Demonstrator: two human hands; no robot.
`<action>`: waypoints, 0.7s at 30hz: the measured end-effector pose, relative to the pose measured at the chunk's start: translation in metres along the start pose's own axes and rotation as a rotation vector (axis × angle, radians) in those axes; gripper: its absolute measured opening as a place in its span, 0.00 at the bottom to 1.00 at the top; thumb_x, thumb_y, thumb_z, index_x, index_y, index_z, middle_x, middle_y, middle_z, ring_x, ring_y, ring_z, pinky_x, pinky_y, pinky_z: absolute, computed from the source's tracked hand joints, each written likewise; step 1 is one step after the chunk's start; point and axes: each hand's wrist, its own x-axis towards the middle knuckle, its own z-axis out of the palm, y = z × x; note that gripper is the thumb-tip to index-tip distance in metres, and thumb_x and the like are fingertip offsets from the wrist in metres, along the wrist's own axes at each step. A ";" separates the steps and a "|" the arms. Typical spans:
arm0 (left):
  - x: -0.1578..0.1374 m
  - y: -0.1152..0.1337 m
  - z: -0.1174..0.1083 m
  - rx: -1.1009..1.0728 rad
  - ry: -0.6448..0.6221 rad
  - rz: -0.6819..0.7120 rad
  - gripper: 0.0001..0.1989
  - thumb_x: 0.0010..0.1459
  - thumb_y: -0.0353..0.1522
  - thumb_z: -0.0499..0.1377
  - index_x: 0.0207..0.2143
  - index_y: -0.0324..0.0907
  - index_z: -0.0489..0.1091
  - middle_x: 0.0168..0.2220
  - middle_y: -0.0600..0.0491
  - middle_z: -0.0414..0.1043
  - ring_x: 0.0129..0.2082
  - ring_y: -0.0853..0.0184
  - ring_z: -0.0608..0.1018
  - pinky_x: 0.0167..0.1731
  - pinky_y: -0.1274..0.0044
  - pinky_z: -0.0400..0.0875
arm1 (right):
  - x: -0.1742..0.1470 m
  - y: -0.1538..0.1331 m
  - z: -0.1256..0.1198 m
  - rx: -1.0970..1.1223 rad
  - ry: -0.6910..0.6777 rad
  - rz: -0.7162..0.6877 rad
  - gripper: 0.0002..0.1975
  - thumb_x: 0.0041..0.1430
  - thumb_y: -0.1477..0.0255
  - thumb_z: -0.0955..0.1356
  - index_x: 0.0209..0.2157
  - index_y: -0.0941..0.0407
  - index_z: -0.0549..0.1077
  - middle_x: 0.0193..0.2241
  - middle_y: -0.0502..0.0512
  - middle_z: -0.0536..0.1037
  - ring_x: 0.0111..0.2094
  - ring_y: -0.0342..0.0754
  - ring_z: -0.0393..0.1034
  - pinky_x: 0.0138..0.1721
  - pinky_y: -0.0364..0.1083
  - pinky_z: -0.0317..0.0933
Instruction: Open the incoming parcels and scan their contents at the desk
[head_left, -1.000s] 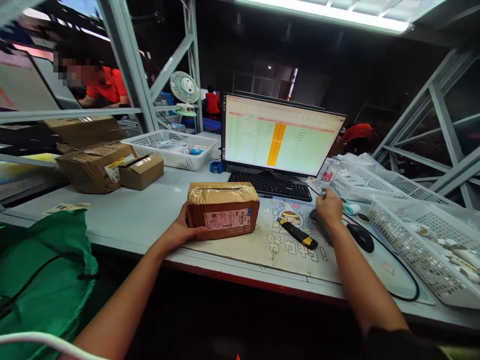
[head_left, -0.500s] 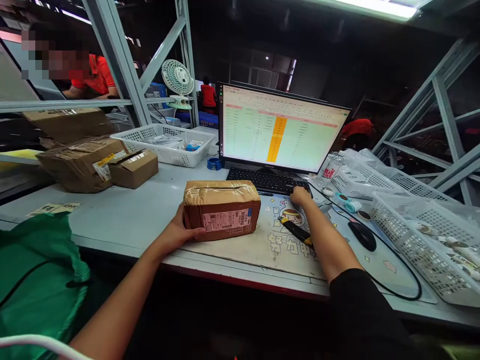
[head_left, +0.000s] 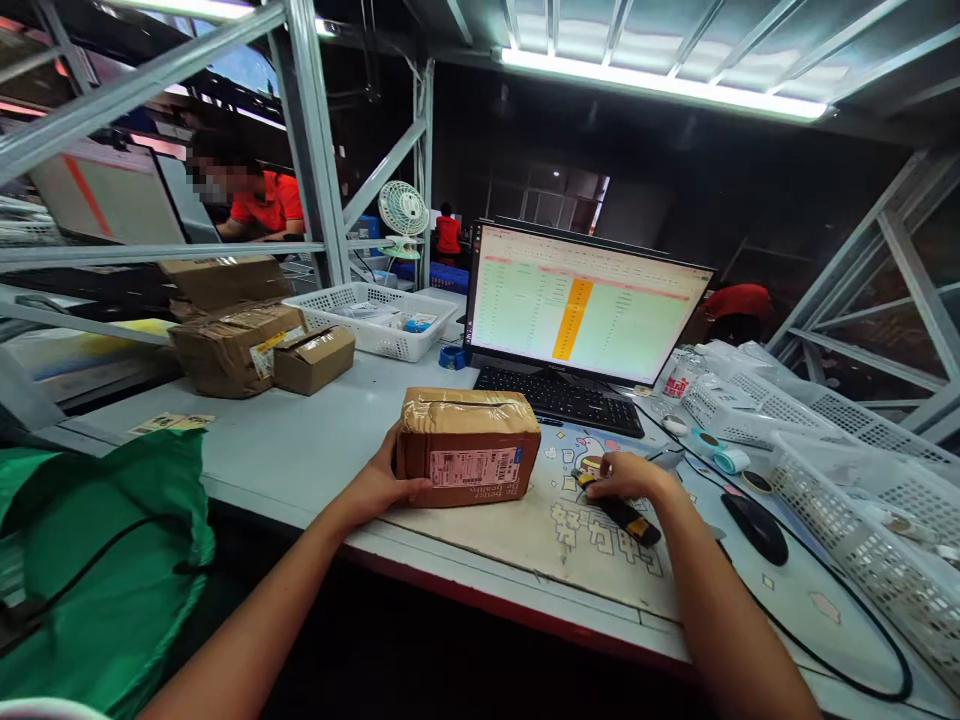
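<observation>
A taped cardboard box (head_left: 471, 425) stands on the desk mat, its printed shipping label facing me. My left hand (head_left: 384, 482) grips the box's left side, thumb across the lower front. On the mat to its right lies a black and yellow utility knife (head_left: 624, 518), slanting down to the right. My right hand (head_left: 624, 476) has its fingers closed around the knife's far-left end, from above. The knife still appears to rest on the mat. Behind the hands is a black keyboard (head_left: 559, 398) below a lit monitor (head_left: 592, 300) showing a spreadsheet.
Two brown boxes (head_left: 315, 360) and a white basket (head_left: 405, 342) stand at the back left. White baskets (head_left: 862, 530) line the right side, beside a mouse (head_left: 755, 528) and its cable. A green bag (head_left: 105, 570) hangs at the left edge. A co-worker (head_left: 274, 205) sits beyond the metal frame.
My right hand has left the keyboard, come down toward me and closed on the utility knife. My left hand stays on the box. The view has tilted up and turned left.
</observation>
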 end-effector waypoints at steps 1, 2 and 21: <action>-0.001 0.002 0.000 -0.006 -0.004 0.002 0.63 0.41 0.48 0.79 0.73 0.43 0.52 0.69 0.36 0.62 0.69 0.44 0.68 0.70 0.55 0.61 | -0.006 0.001 0.004 0.015 -0.013 -0.021 0.17 0.49 0.58 0.80 0.32 0.53 0.78 0.30 0.57 0.81 0.34 0.58 0.77 0.36 0.50 0.71; -0.001 0.005 0.001 -0.010 -0.003 0.008 0.62 0.41 0.48 0.79 0.73 0.44 0.53 0.69 0.36 0.62 0.69 0.44 0.68 0.70 0.55 0.61 | -0.010 0.001 0.007 0.026 -0.026 -0.035 0.16 0.49 0.59 0.80 0.31 0.53 0.77 0.29 0.56 0.81 0.34 0.57 0.77 0.36 0.50 0.70; -0.009 0.024 -0.004 -0.047 -0.157 -0.177 0.44 0.29 0.50 0.81 0.49 0.39 0.79 0.52 0.39 0.81 0.60 0.36 0.76 0.65 0.48 0.67 | -0.050 -0.074 0.026 0.898 0.026 -0.300 0.24 0.66 0.45 0.66 0.35 0.53 0.67 0.19 0.46 0.68 0.18 0.43 0.65 0.19 0.41 0.60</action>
